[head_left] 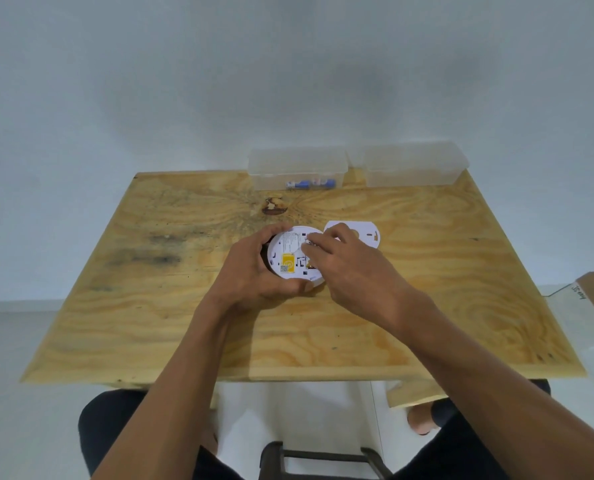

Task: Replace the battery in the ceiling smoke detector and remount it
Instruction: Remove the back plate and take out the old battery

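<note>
The smoke detector (294,252) is held back-side up over the middle of the table (150,306), gripped around its left and near rim by the curled fingers of the left hand (254,271). The right hand (344,268) is laid over its right half, fingers (311,249) bent down onto the back, possibly at the battery bay; whether anything is pinched there cannot be told. The battery itself is hidden. The mounting plate (365,232) is partly covered, just behind the right hand. Blue items in the left clear box (297,166) are too blurred to identify.
</note>
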